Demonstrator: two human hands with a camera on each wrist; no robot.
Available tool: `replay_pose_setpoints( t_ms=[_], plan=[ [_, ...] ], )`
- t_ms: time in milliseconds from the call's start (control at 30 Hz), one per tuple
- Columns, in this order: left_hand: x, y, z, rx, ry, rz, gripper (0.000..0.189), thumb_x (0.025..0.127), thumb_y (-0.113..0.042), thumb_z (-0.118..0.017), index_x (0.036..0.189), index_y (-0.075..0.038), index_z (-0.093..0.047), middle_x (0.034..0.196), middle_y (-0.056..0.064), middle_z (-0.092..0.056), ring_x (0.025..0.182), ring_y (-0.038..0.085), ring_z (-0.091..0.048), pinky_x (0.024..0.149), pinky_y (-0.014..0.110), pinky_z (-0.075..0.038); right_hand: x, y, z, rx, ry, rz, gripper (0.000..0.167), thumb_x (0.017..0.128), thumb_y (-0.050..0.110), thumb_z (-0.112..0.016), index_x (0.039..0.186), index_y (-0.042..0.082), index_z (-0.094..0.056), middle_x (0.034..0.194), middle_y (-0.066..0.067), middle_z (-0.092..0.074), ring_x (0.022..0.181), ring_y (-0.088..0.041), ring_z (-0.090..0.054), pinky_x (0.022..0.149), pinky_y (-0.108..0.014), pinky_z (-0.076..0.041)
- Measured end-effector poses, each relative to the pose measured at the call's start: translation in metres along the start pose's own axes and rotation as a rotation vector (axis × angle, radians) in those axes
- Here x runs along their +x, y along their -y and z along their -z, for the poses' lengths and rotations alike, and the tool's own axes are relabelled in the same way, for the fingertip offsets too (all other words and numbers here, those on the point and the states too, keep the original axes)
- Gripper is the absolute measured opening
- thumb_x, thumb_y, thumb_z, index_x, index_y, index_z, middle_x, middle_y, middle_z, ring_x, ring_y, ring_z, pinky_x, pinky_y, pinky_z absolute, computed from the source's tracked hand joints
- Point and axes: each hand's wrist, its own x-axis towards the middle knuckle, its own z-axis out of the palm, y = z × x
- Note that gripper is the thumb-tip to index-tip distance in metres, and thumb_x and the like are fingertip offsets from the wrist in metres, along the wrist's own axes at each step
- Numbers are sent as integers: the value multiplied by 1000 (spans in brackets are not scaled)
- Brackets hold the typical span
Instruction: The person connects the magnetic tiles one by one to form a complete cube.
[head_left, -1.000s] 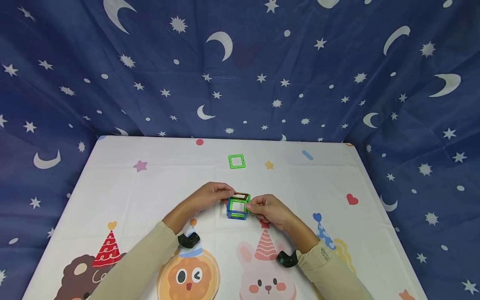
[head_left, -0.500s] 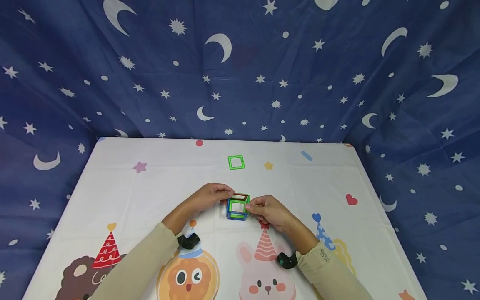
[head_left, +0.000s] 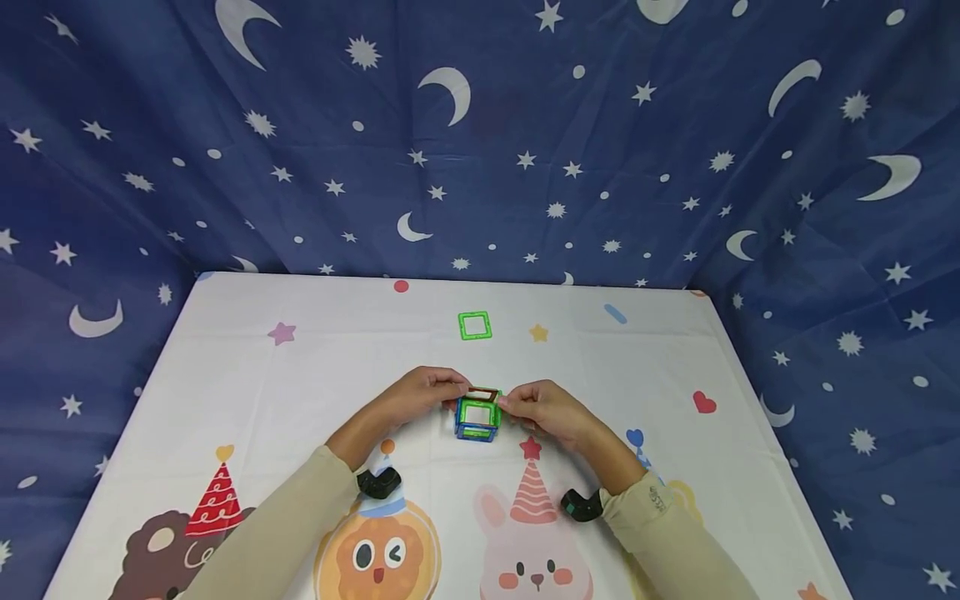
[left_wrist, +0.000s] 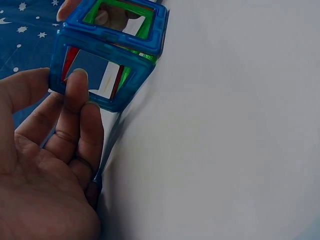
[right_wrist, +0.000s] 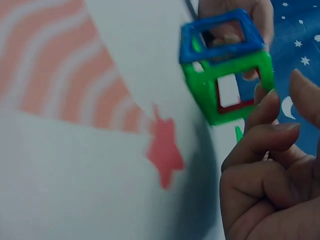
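Observation:
A small cube of magnetic tiles (head_left: 477, 428), with blue, green and red frames, stands near the middle of the table. My left hand (head_left: 422, 395) pinches its left side. In the left wrist view, fingertips press on a blue tile (left_wrist: 107, 45) and the thumb lies at its edge. My right hand (head_left: 546, 408) is at the cube's upper right corner. The right wrist view has curled fingertips at the edge of a green tile (right_wrist: 202, 95), while the thumb stands apart from it. Farther back lies a loose green square tile (head_left: 476, 337).
The white tablecloth (head_left: 360, 325) bears printed cartoon animals, party hats and small shapes. A dark blue curtain (head_left: 495, 117) with stars and moons hangs behind and at both sides. Black wrist cameras (head_left: 378, 482) sit below both hands.
My right hand has shifted up and slightly right, its thumb moving from the cube's right side to the upper right corner. The left hand keeps its grip, and the cube stays in place.

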Motion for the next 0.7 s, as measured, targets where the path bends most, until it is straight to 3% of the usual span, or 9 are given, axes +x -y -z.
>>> replay_pose_setpoints(
  t_ms=[333,500,700],
  plan=[
    [2,1,0,0,-6,7,31,99,-37,-67,118,-13,-75,99,5,-72,92,18,-62,93,34,-45,19,35,27,-90,-133,6,46,96,42,-70,101,-4,-71,83,-9,-58,58,-16,-39,51,-27,-28],
    [4,2,0,-10,-3,20,28,99,-36,-67,115,-15,-76,101,5,-73,91,17,-63,92,32,-46,39,53,42,-86,-187,40,50,96,44,-70,111,-3,-71,90,-12,-58,60,-16,-39,50,-26,-29],
    [3,3,1,-17,-5,26,24,99,-35,-67,114,-18,-76,101,4,-74,92,18,-63,92,33,-46,70,67,58,-66,-241,108,47,98,38,-70,116,-5,-68,85,-11,-51,58,-15,-36,52,-29,-28]
  ],
)
